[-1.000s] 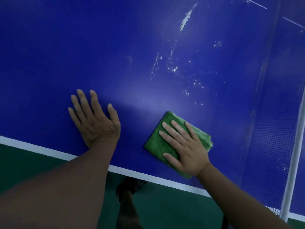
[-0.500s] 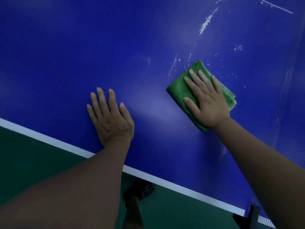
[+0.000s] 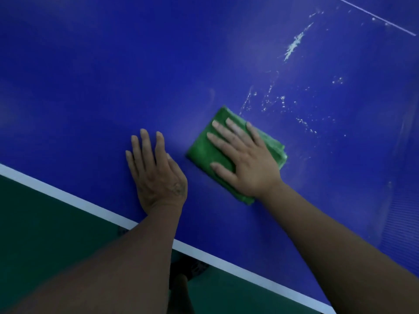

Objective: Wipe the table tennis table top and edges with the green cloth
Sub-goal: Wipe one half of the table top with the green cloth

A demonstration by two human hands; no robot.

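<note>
The blue table tennis table top (image 3: 113,75) fills most of the view. Its white edge line (image 3: 68,198) runs diagonally from the left down to the lower right. A folded green cloth (image 3: 204,150) lies flat on the blue surface. My right hand (image 3: 247,159) presses on the cloth with straight, spread fingers. Just left of the cloth, my left hand (image 3: 156,173) rests flat on the table with its fingers straight. White smears and specks (image 3: 294,44) mark the surface above and to the right of the cloth.
Beyond the table's near edge lies a dark green floor (image 3: 45,234). A dark shoe (image 3: 192,268) shows below the edge between my arms. The net (image 3: 403,223) stands at the far right. A thin white line (image 3: 374,15) crosses the top right corner.
My right hand has slid the cloth back toward me and to the left, off the speckled patch. My left hand has stayed flat on the table.
</note>
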